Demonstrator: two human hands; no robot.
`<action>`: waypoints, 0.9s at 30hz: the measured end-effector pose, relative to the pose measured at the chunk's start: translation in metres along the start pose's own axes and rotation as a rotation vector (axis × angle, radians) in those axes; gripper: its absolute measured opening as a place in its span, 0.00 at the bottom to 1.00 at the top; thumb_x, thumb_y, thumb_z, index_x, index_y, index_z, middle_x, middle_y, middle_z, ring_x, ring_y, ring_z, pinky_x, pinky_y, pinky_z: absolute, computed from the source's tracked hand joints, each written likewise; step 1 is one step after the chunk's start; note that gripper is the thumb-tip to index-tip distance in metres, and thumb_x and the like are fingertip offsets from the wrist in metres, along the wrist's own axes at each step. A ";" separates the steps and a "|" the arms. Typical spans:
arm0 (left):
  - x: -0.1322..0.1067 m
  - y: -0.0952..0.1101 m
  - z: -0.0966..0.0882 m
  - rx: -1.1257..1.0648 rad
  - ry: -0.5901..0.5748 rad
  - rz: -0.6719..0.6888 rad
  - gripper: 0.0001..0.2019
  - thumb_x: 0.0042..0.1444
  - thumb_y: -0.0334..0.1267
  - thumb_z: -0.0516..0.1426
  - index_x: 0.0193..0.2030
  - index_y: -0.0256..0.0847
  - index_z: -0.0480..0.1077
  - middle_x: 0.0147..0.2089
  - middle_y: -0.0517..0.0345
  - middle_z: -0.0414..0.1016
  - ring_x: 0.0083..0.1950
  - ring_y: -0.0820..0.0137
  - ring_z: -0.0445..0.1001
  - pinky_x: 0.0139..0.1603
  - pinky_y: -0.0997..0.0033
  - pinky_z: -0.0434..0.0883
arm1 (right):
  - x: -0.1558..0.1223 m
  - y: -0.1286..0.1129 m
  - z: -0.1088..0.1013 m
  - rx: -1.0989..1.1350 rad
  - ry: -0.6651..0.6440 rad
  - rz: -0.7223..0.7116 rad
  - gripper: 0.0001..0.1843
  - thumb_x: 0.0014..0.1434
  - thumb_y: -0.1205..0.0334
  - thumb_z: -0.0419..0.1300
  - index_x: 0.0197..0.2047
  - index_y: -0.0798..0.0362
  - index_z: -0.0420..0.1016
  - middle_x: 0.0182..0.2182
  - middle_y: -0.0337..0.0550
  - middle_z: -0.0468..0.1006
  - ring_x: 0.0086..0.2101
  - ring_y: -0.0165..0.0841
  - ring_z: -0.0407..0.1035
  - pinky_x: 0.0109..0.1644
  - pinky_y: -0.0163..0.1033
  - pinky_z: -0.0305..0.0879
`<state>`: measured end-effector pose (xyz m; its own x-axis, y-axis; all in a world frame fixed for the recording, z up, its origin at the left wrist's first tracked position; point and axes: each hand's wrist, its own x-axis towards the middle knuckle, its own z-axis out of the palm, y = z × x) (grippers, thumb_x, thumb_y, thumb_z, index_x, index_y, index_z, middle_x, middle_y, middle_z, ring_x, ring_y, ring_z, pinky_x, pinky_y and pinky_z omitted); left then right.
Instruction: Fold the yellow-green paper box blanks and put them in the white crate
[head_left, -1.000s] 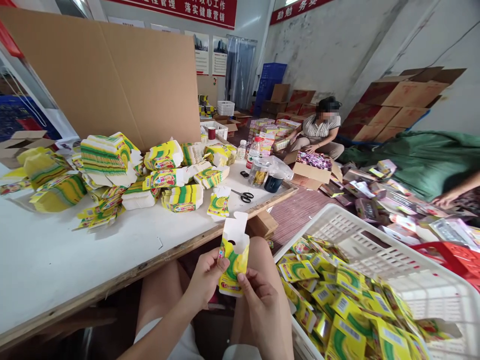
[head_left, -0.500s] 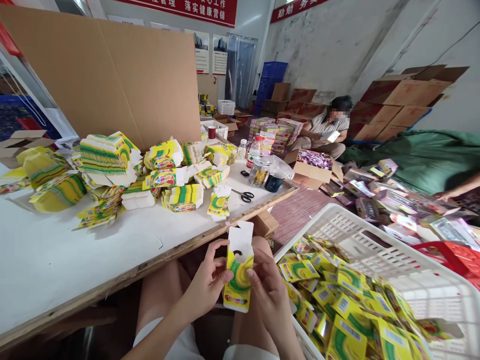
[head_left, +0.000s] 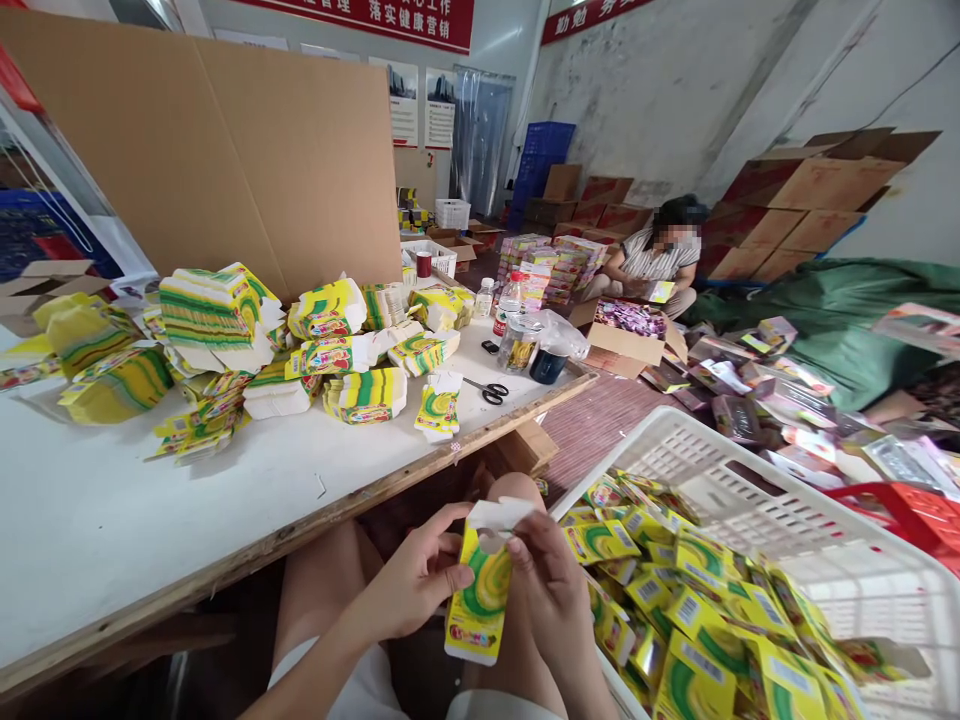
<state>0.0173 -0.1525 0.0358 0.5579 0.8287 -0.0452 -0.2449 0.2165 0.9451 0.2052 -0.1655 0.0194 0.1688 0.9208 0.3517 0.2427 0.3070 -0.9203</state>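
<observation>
A small yellow and green carton (head_left: 480,595) stands upright over my knees, and both hands grip it. My left hand (head_left: 420,585) clasps its left side. My right hand (head_left: 551,580) pinches the white top flap (head_left: 499,515), which is bent over toward the right. To the right, a white plastic crate (head_left: 750,495) is filled with several folded cartons of the same print (head_left: 697,620). Stacks of flat cartons (head_left: 225,330) lie on the white table (head_left: 112,510) to the left.
Scissors (head_left: 487,392), bottles and a plastic bag lie at the table's far corner. A large cardboard sheet (head_left: 225,150) stands behind the stacks. A seated person (head_left: 652,260) works at a box beyond. Loose packages cover the floor at right, beside a red basket (head_left: 915,510).
The carton has dropped lower toward my lap and tilted. Its top flap, upright before, is now folded over by my right hand. The seated person shifted a little.
</observation>
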 end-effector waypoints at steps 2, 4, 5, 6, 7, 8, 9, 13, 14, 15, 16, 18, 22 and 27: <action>0.001 -0.001 -0.002 0.063 0.059 0.030 0.23 0.60 0.41 0.63 0.60 0.42 0.65 0.46 0.48 0.80 0.44 0.62 0.79 0.45 0.65 0.73 | 0.002 -0.002 -0.006 -0.004 -0.074 -0.008 0.17 0.67 0.49 0.55 0.43 0.47 0.83 0.41 0.47 0.81 0.46 0.42 0.74 0.50 0.43 0.71; 0.002 -0.001 -0.002 0.136 0.126 0.063 0.21 0.60 0.40 0.62 0.59 0.41 0.66 0.48 0.47 0.80 0.46 0.61 0.79 0.46 0.65 0.74 | 0.004 -0.007 -0.010 0.000 -0.124 0.005 0.21 0.67 0.46 0.53 0.42 0.48 0.85 0.39 0.47 0.80 0.44 0.43 0.74 0.48 0.43 0.71; 0.002 -0.002 -0.002 0.168 0.148 0.072 0.21 0.61 0.40 0.61 0.60 0.41 0.66 0.49 0.47 0.80 0.47 0.60 0.79 0.46 0.65 0.75 | 0.005 -0.008 -0.011 -0.009 -0.148 0.037 0.21 0.66 0.46 0.55 0.44 0.49 0.84 0.35 0.46 0.80 0.39 0.41 0.74 0.43 0.42 0.71; 0.002 -0.002 -0.001 0.198 0.158 0.079 0.21 0.61 0.39 0.61 0.60 0.41 0.66 0.50 0.46 0.80 0.48 0.60 0.79 0.47 0.65 0.75 | 0.005 -0.009 -0.011 -0.026 -0.179 0.084 0.20 0.65 0.46 0.57 0.47 0.49 0.83 0.31 0.44 0.78 0.33 0.39 0.72 0.37 0.40 0.70; 0.002 -0.002 -0.001 0.220 0.159 0.083 0.21 0.62 0.39 0.60 0.61 0.42 0.66 0.51 0.46 0.80 0.49 0.59 0.79 0.48 0.65 0.75 | 0.006 -0.009 -0.010 -0.045 -0.210 0.131 0.20 0.63 0.47 0.61 0.50 0.50 0.81 0.27 0.41 0.76 0.28 0.36 0.70 0.32 0.38 0.68; 0.002 -0.003 0.000 0.235 0.150 0.086 0.21 0.62 0.39 0.60 0.61 0.42 0.66 0.52 0.46 0.80 0.50 0.59 0.79 0.49 0.64 0.75 | 0.005 -0.008 -0.008 -0.063 -0.225 0.167 0.21 0.61 0.48 0.63 0.52 0.51 0.79 0.24 0.38 0.74 0.25 0.34 0.67 0.28 0.36 0.65; 0.002 -0.003 0.001 0.245 0.137 0.089 0.21 0.63 0.39 0.59 0.62 0.42 0.65 0.53 0.46 0.79 0.51 0.59 0.79 0.50 0.64 0.75 | 0.005 -0.006 -0.005 -0.076 -0.221 0.190 0.22 0.59 0.49 0.64 0.52 0.51 0.78 0.22 0.35 0.71 0.22 0.33 0.65 0.26 0.35 0.62; 0.001 -0.006 0.001 0.236 0.110 0.096 0.21 0.65 0.38 0.57 0.64 0.43 0.64 0.55 0.46 0.78 0.54 0.58 0.78 0.53 0.63 0.74 | 0.004 0.001 0.003 -0.107 -0.175 0.208 0.19 0.59 0.53 0.63 0.51 0.52 0.74 0.19 0.31 0.67 0.21 0.32 0.63 0.25 0.35 0.58; 0.001 -0.006 0.001 0.225 0.116 0.092 0.22 0.64 0.38 0.57 0.64 0.43 0.63 0.55 0.46 0.78 0.54 0.58 0.78 0.53 0.63 0.74 | 0.004 0.002 0.004 -0.122 -0.177 0.207 0.18 0.59 0.54 0.63 0.50 0.52 0.73 0.20 0.31 0.67 0.21 0.32 0.63 0.25 0.35 0.58; 0.001 -0.007 0.001 0.214 0.124 0.084 0.22 0.64 0.38 0.57 0.65 0.43 0.63 0.55 0.46 0.79 0.53 0.58 0.78 0.53 0.62 0.74 | 0.004 0.003 0.005 -0.135 -0.188 0.205 0.18 0.58 0.55 0.63 0.51 0.52 0.71 0.20 0.31 0.67 0.21 0.32 0.63 0.25 0.35 0.58; 0.001 -0.007 0.001 0.205 0.131 0.074 0.23 0.64 0.39 0.58 0.65 0.43 0.63 0.54 0.46 0.79 0.52 0.59 0.79 0.52 0.62 0.75 | 0.004 0.003 0.005 -0.145 -0.200 0.202 0.19 0.57 0.57 0.63 0.51 0.52 0.70 0.20 0.30 0.67 0.21 0.32 0.62 0.25 0.35 0.58; 0.001 -0.006 0.002 0.197 0.137 0.056 0.23 0.63 0.39 0.58 0.65 0.43 0.63 0.53 0.46 0.79 0.50 0.59 0.79 0.51 0.62 0.75 | 0.004 0.003 0.006 -0.160 -0.222 0.201 0.21 0.56 0.58 0.63 0.52 0.51 0.68 0.20 0.29 0.65 0.20 0.31 0.62 0.24 0.35 0.58; 0.002 -0.002 0.005 0.207 0.140 0.052 0.23 0.63 0.40 0.58 0.64 0.43 0.64 0.54 0.45 0.79 0.51 0.59 0.79 0.50 0.64 0.74 | 0.005 0.001 0.008 -0.199 -0.207 0.226 0.20 0.56 0.59 0.62 0.51 0.51 0.66 0.20 0.29 0.67 0.19 0.31 0.60 0.23 0.35 0.56; 0.003 0.002 0.002 0.114 0.175 0.028 0.25 0.59 0.41 0.62 0.62 0.41 0.65 0.48 0.47 0.81 0.44 0.61 0.80 0.46 0.64 0.75 | 0.008 -0.004 0.002 -0.130 -0.220 0.162 0.15 0.61 0.54 0.61 0.49 0.51 0.73 0.23 0.33 0.69 0.23 0.33 0.66 0.27 0.36 0.63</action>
<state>0.0202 -0.1509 0.0382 0.4035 0.9127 -0.0646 -0.1616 0.1406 0.9768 0.2039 -0.1590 0.0254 0.0079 0.9896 0.1435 0.3525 0.1315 -0.9265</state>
